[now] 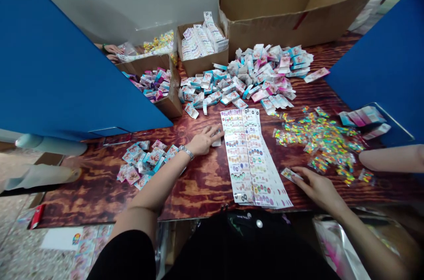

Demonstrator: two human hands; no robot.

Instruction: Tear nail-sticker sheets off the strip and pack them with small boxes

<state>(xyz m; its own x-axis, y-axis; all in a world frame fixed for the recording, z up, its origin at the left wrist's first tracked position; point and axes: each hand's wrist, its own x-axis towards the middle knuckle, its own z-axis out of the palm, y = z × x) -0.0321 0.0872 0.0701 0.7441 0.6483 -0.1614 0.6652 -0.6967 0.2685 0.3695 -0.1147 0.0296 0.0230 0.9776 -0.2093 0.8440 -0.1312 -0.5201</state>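
Observation:
My left hand [202, 141], with a metal bracelet at the wrist, lies with fingers stretched out at the left edge of the printed sticker sheets [245, 156]. Under its fingertips sits a small whitish piece [217, 142], mostly covered. To the right of the sheets, my right hand [319, 188] pinches a small printed card [290, 174] between thumb and fingers, just above the table. Small clear packets with yellow and multicoloured pieces [324, 134] are heaped beyond this hand. Several finished-looking small boxes [147, 160] lie in a pile left of my left forearm.
Open small cartons [251, 72] are heaped at the back. Behind them stand a large cardboard box [265, 32], a box of sticker strips [195, 66] and a box of small cartons [174, 94]. Blue panels [66, 72] flank both sides. Another person's hands [112, 50] show at back left.

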